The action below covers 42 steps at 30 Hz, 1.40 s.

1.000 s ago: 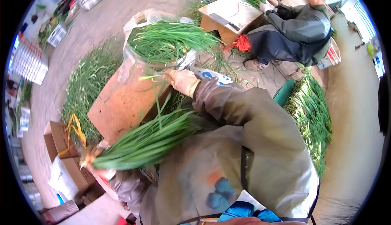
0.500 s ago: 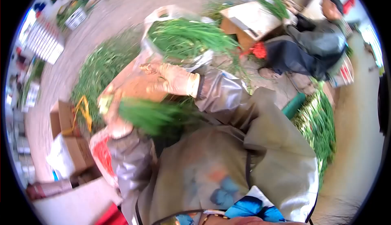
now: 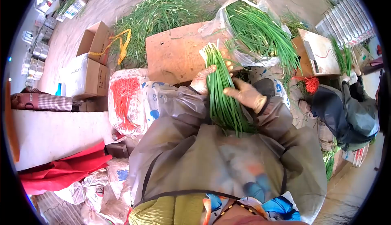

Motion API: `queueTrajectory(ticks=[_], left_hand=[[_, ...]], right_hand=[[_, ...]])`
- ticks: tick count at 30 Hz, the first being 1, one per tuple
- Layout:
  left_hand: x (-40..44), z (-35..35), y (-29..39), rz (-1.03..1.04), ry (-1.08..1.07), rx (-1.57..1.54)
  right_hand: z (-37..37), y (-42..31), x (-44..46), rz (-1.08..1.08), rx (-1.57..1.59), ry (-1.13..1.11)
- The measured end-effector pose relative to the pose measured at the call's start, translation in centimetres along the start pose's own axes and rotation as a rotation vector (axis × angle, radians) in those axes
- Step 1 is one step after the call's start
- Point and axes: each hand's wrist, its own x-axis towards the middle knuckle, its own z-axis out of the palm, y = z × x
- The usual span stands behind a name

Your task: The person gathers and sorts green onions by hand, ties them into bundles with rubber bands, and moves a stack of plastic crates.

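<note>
A bunch of long green chives (image 3: pixel 222 90), pale at the cut ends, is held in front of my apron, its pale ends pointing away from me and the leaves trailing toward my lap. My gloved left hand (image 3: pixel 201 80) is closed around it near the pale ends, fingertips showing on the far side. My gloved right hand (image 3: pixel 250 96) lies against the bunch's right side, its fingers stretched out and partly blurred. Just beyond my hands is a brown board (image 3: pixel 175 52). A clear plastic bag (image 3: pixel 222 19) full of chives rests at the board's right end.
Loose chives (image 3: pixel 163 15) are heaped behind the board. Red ties (image 3: pixel 125 103) in a plastic pack lie left of my arm, near a cardboard box (image 3: pixel 95 76) with a yellow strap (image 3: pixel 123 48). A co-worker (image 3: pixel 350 111) sits at right beside a small table (image 3: pixel 321 54).
The chives have come from the lower left to the middle, now upright in my left hand. My right hand has moved from open air onto the bunch's side. The head view has turned.
</note>
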Motion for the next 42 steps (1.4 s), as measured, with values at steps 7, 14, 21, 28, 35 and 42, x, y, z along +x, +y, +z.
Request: queueTrajectory(ticks=[7,14,21,28,35,42], left_hand=[[1.3,0.0,0.7,-0.105,0.030,0.064],[-0.4,0.7,2.2,-0.112,0.048,-0.449],[-1.3,-1.5,1.6,-0.047,0.191,-0.135],[-2.3,0.2,1.9,-0.061,0.139,0.181],[-2.9,-0.8,2.1,-0.126,0.134,-0.128],[-3.2,0.6,2.9,0.002,0.018,0.082]], right_hand=[[-4.5,-7.6,8.3,-0.145,-0.133,0.181],[-3.7,-7.0,11.1,-0.155,0.452,-0.411],[-2.1,-5.9,13.1,-0.199,0.109,-0.406],[-2.9,-5.4,16.6,-0.440,-0.268,0.017],[0.7,-8.5,15.7,-0.652,-0.678,-0.531],[0.6,-12.1,12.5,-0.487,-0.476,0.113]])
